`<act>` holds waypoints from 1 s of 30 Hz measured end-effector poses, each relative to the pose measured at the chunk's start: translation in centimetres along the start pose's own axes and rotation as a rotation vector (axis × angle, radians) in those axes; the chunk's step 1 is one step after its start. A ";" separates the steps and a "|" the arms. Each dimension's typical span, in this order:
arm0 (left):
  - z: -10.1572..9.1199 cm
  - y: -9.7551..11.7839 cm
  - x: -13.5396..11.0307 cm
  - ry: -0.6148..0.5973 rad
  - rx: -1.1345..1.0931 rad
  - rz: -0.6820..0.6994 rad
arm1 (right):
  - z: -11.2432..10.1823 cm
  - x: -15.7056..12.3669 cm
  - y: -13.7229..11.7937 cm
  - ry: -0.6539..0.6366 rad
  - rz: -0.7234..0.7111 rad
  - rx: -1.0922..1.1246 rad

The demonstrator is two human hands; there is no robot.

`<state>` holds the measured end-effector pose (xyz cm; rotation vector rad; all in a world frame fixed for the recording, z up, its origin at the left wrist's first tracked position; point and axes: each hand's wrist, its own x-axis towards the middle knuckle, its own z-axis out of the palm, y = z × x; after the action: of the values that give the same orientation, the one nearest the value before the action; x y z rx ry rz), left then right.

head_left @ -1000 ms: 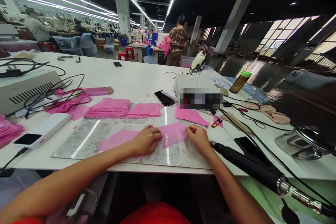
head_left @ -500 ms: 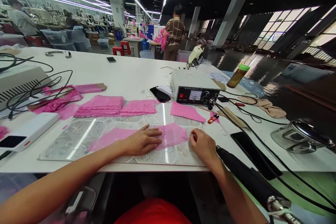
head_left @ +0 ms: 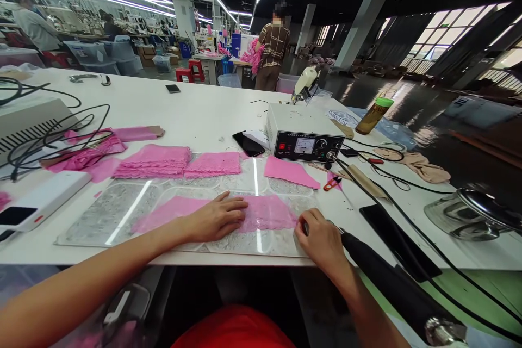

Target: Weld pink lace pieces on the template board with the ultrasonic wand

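Note:
A long pink lace strip (head_left: 267,212) lies on a clear patterned plate (head_left: 101,212) at the table's near edge. My left hand (head_left: 216,218) rests flat on the strip, fingers stretched out, pressing it down. My right hand (head_left: 322,239) is at the strip's right end, fingers curled round the front of a black hand tool (head_left: 379,277). The tool's body runs back under my forearm to the lower right, and its tip is hidden by my fingers.
Pink lace stacks (head_left: 153,160) and a single pink piece (head_left: 289,171) lie behind the plate. A white control box (head_left: 304,130), snips (head_left: 332,182), cables, a phone (head_left: 397,242), a bottle (head_left: 373,114) and a metal lid (head_left: 468,212) lie to the right. A person (head_left: 273,49) stands far back.
My left hand went from curled to flat on the strip. My right hand left the strip's edge, drew back toward the table's near edge and closed on the black tool.

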<state>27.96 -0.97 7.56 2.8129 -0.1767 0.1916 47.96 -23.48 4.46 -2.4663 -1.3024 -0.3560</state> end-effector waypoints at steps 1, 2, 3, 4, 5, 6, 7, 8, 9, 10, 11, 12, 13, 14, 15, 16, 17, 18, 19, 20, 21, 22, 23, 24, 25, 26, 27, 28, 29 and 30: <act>-0.1 0.0 0.1 -0.002 -0.001 0.004 | -0.2 -0.2 0.1 -0.005 0.006 0.004; -0.2 0.0 0.2 -0.007 -0.004 0.011 | -0.4 -0.3 0.1 -0.006 0.020 0.007; -0.3 -0.1 0.4 -0.015 -0.008 0.022 | -0.6 -0.3 0.1 0.001 0.039 0.013; -0.5 -0.1 0.6 -0.023 -0.012 0.035 | -0.8 -0.2 0.0 0.014 0.055 0.024; -0.7 -0.1 0.8 -0.032 -0.016 0.048 | -0.9 0.0 -0.1 0.027 0.057 0.045; -0.9 0.0 1.0 -0.040 -0.017 0.058 | -0.9 0.3 -0.2 0.034 0.043 0.072; -1.1 0.0 1.1 -0.050 -0.017 0.066 | -0.9 0.5 -0.4 0.028 0.013 0.100; -1.4 0.1 1.3 -0.063 -0.015 0.070 | -0.8 0.8 -0.4 0.010 -0.022 0.120; -1.6 0.2 1.4 -0.079 -0.013 0.072 | -0.7 1.0 -0.4 -0.014 -0.050 0.126; -1.8 0.3 1.6 -0.094 -0.014 0.073 | -0.5 1.3 -0.3 -0.033 -0.059 0.119; -2.0 0.3 1.9 -0.103 -0.019 0.064 | -0.3 1.6 -0.2 -0.041 -0.048 0.104; -2.1 0.2 2.3 -0.103 -0.028 0.045 | 0.0 1.9 0.0 -0.033 -0.024 0.094; -2.2 0.1 2.8 -0.092 -0.037 0.016 | 0.2 2.2 0.2 -0.014 0.002 0.098; -2.2 -0.2 3.6 -0.073 -0.045 -0.021 | 0.4 2.7 0.3 0.011 0.023 0.121; -2.1 -0.6 4.6 -0.045 -0.049 -0.066 | 0.6 3.2 0.5 0.035 0.036 0.160; -2.0 -1.2 5.9 -0.018 -0.046 -0.107 | 0.7 3.7 0.5 0.059 0.045 0.209; -1.9 -1.8 7.3 0.014 -0.040 -0.148 | 0.8 4.3 0.6 0.081 0.052 0.261; -1.8 -2.5 8.8 0.046 -0.035 -0.191 | 0.9 4.9 0.6 0.100 0.058 0.309; -1.6 -3.2 10.4 0.073 -0.033 -0.227 | 1.0 5.5 0.6 0.118 0.065 0.352; -1.5 -4.0 11.9 0.086 -0.037 -0.251 | 1.1 6.0 0.6 0.135 0.071 0.389; -1.4 -4.7 13.4 0.087 -0.045 -0.266 | 1.2 6.5 0.8 0.149 0.076 0.421; -1.3 -5.3 14.6 0.076 -0.057 -0.273 | 1.2 6.9 1.0 0.156 0.085 0.454; -1.2 -5.9 15.7 0.059 -0.073 -0.279 | 1.3 7.3 1.3 0.157 0.097 0.486; -1.0 -6.4 16.5 0.041 -0.091 -0.284 | 1.4 7.6 1.7 0.153 0.111 0.514; -0.8 -6.8 17.0 0.025 -0.109 -0.289 | 1.5 8.0 2.1 0.145 0.125 0.536; -0.6 -7.2 17.4 0.012 -0.127 -0.295 | 1.5 8.3 2.5 0.135 0.138 0.552; -0.4 -7.5 17.6 0.000 -0.145 -0.300 | 1.7 8.7 3.0 0.127 0.149 0.562; -0.2 -7.8 17.7 -0.010 -0.162 -0.304 | 1.8 9.1 3.4 0.119 0.154 0.566; 0.0 -8.0 17.7 -0.019 -0.180 -0.307 | 1.9 9.5 3.7 0.111 0.157 0.568; 0.1 -8.3 17.7 -0.027 -0.199 -0.308 | 2.0 9.9 3.9 0.103 0.159 0.571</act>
<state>46.58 5.01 7.63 2.6023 0.2190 0.0604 56.83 -17.34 5.57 -2.0173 -0.9855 -0.0541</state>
